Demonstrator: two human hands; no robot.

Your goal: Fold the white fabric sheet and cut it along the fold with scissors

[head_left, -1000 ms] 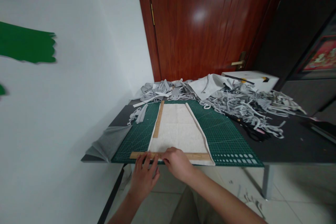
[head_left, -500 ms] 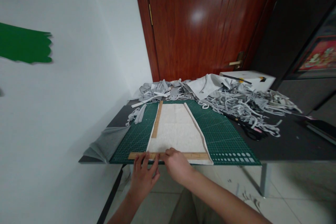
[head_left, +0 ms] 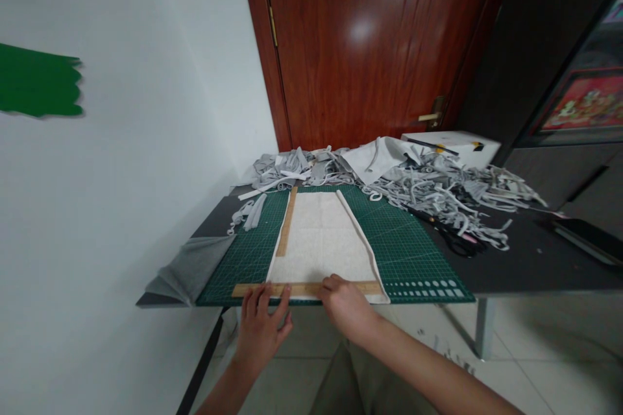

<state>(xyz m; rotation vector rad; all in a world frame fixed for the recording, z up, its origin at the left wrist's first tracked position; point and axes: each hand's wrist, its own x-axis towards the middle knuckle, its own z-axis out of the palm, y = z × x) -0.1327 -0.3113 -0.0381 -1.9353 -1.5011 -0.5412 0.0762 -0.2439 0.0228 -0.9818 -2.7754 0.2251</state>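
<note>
A cream piece of cloth (head_left: 324, 233) lies flat on a green cutting mat (head_left: 409, 246). Across its near edge runs a wooden ruler (head_left: 305, 289). My left hand (head_left: 261, 321) presses on the ruler's left part with its fingers spread. At the ruler's near edge, right of the middle, my right hand (head_left: 346, 306) is closed in a pinch; whatever is between those fingertips is hidden. A shorter wooden ruler (head_left: 287, 220) rests along the cloth's left side. The cloth's right edge looks rolled or folded.
Grey fabric strips (head_left: 433, 185) heap along the back and right of the dark table (head_left: 506, 266). Black scissors (head_left: 457, 243) lie right of the mat. Folded grey cloth (head_left: 192, 266) sits at the left corner. A white box (head_left: 474, 148) stands behind, near the door (head_left: 360, 78).
My right hand has slid rightward along the ruler, away from my left hand. My left hand stays on the ruler. The whole view has shifted slightly.
</note>
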